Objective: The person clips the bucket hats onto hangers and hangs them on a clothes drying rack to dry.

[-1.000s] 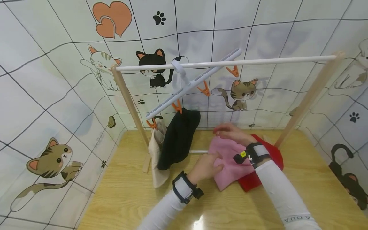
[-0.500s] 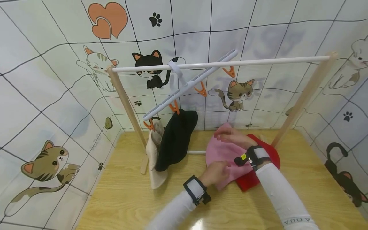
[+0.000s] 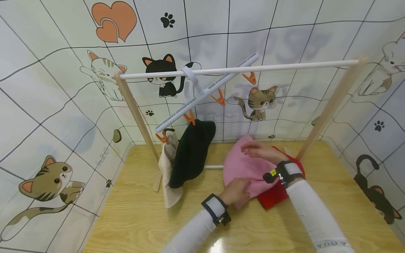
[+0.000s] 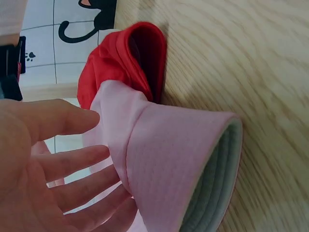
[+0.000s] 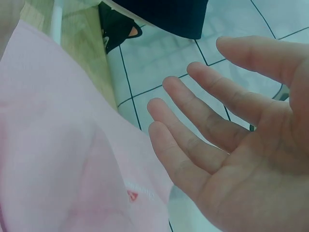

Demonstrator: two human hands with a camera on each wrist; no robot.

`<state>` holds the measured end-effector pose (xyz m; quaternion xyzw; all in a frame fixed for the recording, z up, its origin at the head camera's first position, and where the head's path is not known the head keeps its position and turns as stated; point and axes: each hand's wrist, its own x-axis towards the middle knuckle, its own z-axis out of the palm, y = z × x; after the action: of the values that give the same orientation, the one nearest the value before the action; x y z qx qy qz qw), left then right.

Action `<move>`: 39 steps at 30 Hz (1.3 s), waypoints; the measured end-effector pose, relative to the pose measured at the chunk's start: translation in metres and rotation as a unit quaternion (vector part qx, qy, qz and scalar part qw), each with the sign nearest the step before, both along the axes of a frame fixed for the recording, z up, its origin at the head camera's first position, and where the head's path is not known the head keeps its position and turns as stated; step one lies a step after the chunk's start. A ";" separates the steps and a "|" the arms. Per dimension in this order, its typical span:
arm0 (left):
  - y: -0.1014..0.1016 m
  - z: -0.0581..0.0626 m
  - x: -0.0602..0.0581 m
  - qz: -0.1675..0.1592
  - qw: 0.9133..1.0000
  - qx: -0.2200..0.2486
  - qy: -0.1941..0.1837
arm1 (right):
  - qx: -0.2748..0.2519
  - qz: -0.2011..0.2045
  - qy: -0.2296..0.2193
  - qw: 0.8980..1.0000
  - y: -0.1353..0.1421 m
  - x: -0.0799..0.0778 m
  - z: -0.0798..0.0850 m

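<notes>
A pink bucket hat with a pale grey-green lining lies partly over a red hat on the table. My left hand is at its near left side. In the left wrist view, the fingers are extended and touch the pink crown by the brim seam, with the thumb apart from them. Over the far part of the pink hat is my right hand, palm facing it. The right wrist view shows those fingers spread and relaxed, holding nothing; whether they touch the cloth, I cannot tell.
A white rail on wooden posts spans the table. From it hangs a pale hanger with orange clips. A black hat and a cream hat are clipped at its left end.
My left hand has moved right onto the pink hat. The hat's far part has come up into view beside my right hand, which stays over it. The head view has shifted slightly.
</notes>
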<state>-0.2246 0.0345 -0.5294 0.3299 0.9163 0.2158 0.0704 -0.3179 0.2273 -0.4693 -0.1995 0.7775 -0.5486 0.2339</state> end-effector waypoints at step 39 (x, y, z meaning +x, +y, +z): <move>-0.070 -0.013 -0.005 0.066 0.997 -0.033 -0.020 | 0.008 -0.047 -0.017 0.999 0.010 0.011 -0.011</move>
<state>-0.2297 -0.0355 -0.5429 0.2622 0.9410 0.1960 0.0854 -0.3069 0.2376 -0.4803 -0.1514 0.7862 -0.5564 0.2223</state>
